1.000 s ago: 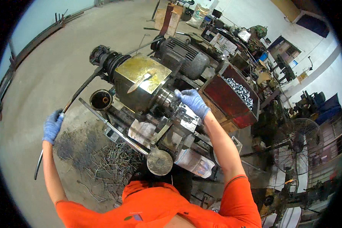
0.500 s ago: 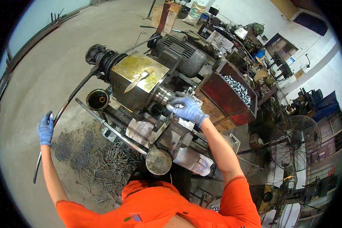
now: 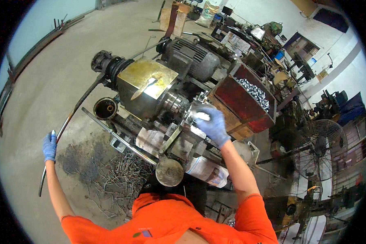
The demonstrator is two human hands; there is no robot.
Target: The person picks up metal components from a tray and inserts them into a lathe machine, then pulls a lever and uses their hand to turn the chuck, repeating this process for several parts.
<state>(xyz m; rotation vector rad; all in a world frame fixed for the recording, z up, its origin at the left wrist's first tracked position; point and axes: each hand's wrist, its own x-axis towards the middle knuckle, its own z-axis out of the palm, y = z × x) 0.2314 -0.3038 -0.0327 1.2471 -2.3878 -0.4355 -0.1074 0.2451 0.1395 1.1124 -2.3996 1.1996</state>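
My left hand (image 3: 50,147), in a blue knit glove, is closed round the lower part of a long dark lever (image 3: 78,106) at the machine's left side. Just right of the spindle chuck (image 3: 173,103), my right hand (image 3: 212,125) is gloved in the same blue and smeared by motion. A small bright metal piece (image 3: 202,116) shows at its fingers; its exact shape is blurred. The lathe-like machine's headstock (image 3: 128,95) has a yellowish oily top, where a brush (image 3: 144,89) lies.
A red bin (image 3: 239,96) of small shiny metal parts (image 3: 254,94) stands right of the machine. Behind the headstock sits a motor (image 3: 192,59). A long bar (image 3: 122,138) crosses the front left. Metal shavings (image 3: 118,175) litter the floor. A caged fan (image 3: 319,148) stands at right.
My right hand has drawn away from the chuck, to the right and slightly nearer, with the bright piece at its fingers. My left hand and the lever have shifted slightly.
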